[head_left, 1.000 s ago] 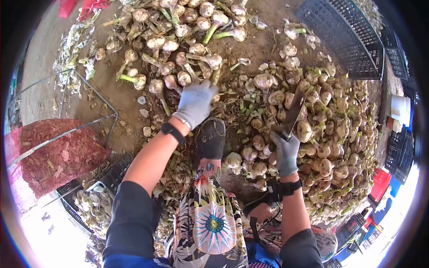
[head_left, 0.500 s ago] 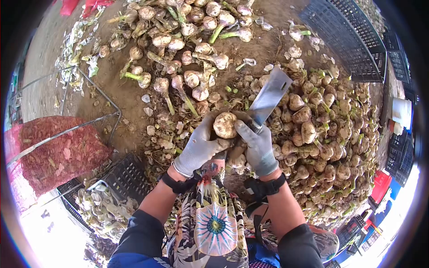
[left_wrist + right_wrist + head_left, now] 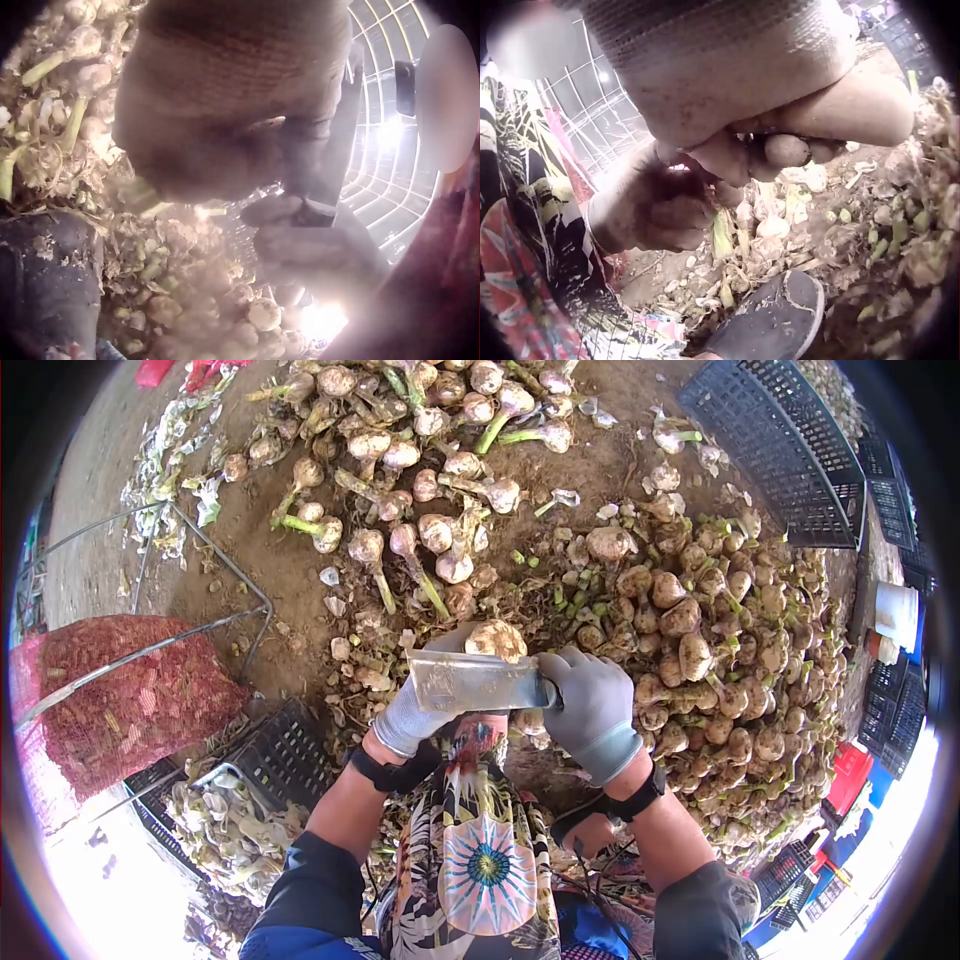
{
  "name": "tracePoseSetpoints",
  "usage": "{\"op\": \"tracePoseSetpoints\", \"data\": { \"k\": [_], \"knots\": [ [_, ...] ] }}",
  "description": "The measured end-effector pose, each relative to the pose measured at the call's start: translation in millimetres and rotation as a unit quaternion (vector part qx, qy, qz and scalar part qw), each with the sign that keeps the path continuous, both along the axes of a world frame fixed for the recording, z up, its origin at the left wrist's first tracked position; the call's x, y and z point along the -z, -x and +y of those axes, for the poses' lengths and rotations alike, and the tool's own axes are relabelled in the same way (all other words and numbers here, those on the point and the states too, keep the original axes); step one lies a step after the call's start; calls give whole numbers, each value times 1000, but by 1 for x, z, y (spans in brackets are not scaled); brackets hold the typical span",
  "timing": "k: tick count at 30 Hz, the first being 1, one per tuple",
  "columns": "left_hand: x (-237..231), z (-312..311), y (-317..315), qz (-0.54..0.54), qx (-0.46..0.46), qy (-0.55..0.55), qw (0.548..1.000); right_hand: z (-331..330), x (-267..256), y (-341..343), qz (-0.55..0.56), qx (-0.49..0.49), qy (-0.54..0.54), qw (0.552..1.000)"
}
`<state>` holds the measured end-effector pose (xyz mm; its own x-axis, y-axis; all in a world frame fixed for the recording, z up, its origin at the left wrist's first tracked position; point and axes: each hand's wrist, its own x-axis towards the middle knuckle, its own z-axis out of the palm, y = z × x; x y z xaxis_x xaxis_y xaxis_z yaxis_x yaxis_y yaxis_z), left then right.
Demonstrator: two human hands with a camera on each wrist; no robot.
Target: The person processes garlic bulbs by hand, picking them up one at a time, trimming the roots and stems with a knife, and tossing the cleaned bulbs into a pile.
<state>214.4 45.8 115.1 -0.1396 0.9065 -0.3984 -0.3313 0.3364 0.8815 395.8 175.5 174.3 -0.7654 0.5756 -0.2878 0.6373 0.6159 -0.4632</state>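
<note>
In the head view my gloved left hand (image 3: 410, 715) grips a garlic bulb (image 3: 497, 640), its pale, dirt-marked underside turned up. A broad cleaver (image 3: 470, 684) lies crosswise over that hand, its blade at the near side of the bulb and hiding most of the left fingers. My gloved right hand (image 3: 597, 710) grips the cleaver by its handle, blade pointing left. In the left wrist view the left hand (image 3: 232, 97) fills the top, with the right hand (image 3: 307, 244) beyond. The right wrist view shows both hands close together over the ground.
Loose garlic with stems (image 3: 450, 530) lies ahead on the dirt floor. To the right spreads a big heap of garlic bulbs (image 3: 740, 680). A black crate (image 3: 770, 450) stands far right; a red mesh sack (image 3: 140, 700) and another crate (image 3: 290, 755) sit left. Below my hands is a shoe (image 3: 769, 319).
My left hand came back from the loose garlic with a bulb. My right hand brought the cleaver over from the heap, and its blade swung from pointing up-right to lying leftward across the bulb's near side.
</note>
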Motion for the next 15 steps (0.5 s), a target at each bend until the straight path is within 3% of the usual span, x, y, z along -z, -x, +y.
{"op": "tracePoseSetpoints", "data": {
  "k": [2,4,9,11,12,13,15],
  "knots": [
    [-3,1,2,-5,12,8,1000,-3,1,0,5,13,-7,1000],
    [2,-3,0,-114,-20,-9,993,-7,3,-2,5,26,-10,1000],
    [-14,6,-3,-135,-55,21,989,-10,17,-6,53,66,-11,996],
    [-31,18,-2,-23,8,21,999,-4,27,-16,52,70,-21,996],
    [-54,16,0,-40,42,-7,998,9,39,-27,-52,165,53,984],
    [-68,18,2,89,95,-125,984,15,50,-36,-152,254,129,946],
    [-74,17,-1,92,122,13,988,11,63,-53,-122,284,89,947]
  ]
}}
